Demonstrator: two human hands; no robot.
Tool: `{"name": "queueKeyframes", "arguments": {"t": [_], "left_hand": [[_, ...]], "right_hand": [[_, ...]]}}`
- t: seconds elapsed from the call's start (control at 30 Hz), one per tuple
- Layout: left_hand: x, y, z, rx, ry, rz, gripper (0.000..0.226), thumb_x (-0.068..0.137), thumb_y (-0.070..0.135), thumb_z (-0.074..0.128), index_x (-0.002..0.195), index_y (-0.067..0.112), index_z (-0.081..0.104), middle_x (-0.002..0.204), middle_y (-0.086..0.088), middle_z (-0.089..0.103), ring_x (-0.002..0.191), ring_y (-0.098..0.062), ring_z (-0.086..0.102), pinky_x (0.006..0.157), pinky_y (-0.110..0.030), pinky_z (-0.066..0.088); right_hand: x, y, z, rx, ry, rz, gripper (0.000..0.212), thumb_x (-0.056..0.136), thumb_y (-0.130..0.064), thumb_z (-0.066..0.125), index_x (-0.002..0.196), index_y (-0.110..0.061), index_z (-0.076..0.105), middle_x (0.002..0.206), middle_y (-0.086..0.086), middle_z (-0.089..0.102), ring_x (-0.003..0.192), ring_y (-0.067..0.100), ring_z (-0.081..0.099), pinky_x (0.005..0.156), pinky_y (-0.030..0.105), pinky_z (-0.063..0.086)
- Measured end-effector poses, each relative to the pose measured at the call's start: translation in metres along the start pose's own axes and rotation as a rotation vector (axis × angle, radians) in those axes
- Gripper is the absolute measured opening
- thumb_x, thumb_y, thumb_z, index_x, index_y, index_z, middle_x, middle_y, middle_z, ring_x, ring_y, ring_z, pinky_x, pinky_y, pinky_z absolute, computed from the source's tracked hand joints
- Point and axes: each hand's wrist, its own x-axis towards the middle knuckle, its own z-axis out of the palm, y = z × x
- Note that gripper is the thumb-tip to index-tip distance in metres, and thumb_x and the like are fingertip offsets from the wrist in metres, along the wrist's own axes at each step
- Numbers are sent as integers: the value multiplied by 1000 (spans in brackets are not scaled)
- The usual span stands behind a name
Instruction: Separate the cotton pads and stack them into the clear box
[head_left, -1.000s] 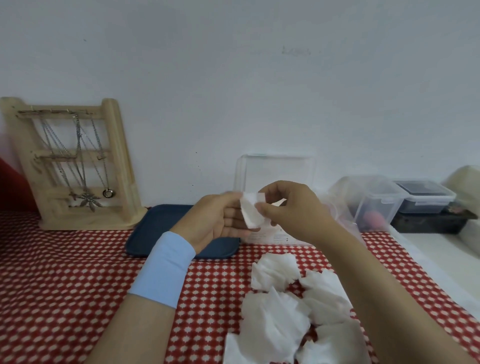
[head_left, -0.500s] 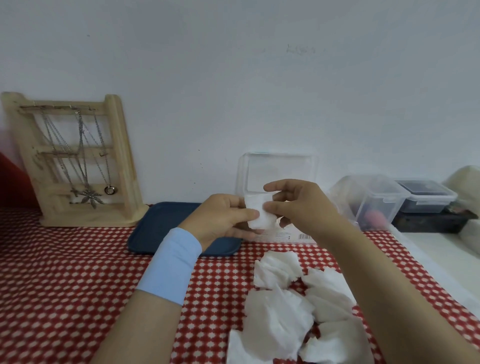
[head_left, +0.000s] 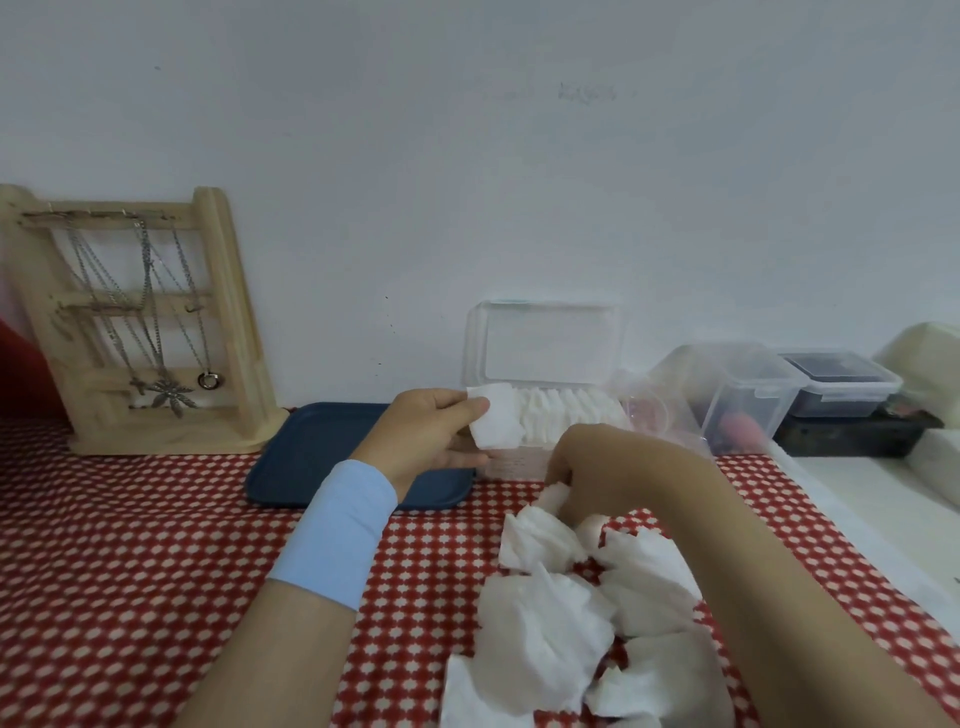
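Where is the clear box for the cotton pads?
In the head view, the clear box stands just right of centre against the white wall, between the blue tray and the lidded plastic containers, behind the left hand.

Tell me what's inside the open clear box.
White cotton pads stand on edge in a row in the clear box. The single pad in the left hand covers its left end.

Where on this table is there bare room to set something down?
Free: the checked cloth left of the left forearm, in front of the wooden stand, and the left half of the blue tray. Crowded: the cotton pad pile at the right hand.
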Motion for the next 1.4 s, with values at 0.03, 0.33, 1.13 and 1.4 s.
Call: {"name": "queueKeyframes", "arguments": {"t": [0.03,0.33,1.13,1.4], "left_hand": [[0,0,1,-2,10,-1,8,99,21,64,100,16,71,99,-8,78,86,-20,77,72,-29,62],[3,-4,10,-82,113,31,8,97,16,67,97,12,74,94,-7,79,85,-19,77,68,-28,62],[-2,4,24,-211,-77,-5,42,95,35,65,121,1,68,105,-13,78,96,-24,76,74,-31,62],[-1,4,22,-482,-87,-87,32,98,24,61,120,2,66,108,-17,76,89,-22,76,64,-29,62]], "right_hand": [[-2,3,-4,50,28,2,32,78,-33,82,106,-19,76,94,-2,73,84,16,69,82,31,60],[-11,18,-25,907,219,-56,15,91,-23,74,105,-19,79,96,-2,79,96,25,74,85,38,62],[-11,-10,-26,910,524,51,12,81,-26,84,86,-17,77,75,-3,75,46,9,59,52,21,54],[-12,1,-27,1323,218,-92,22,97,-24,66,100,-9,80,86,6,76,67,14,66,63,29,53]]}}
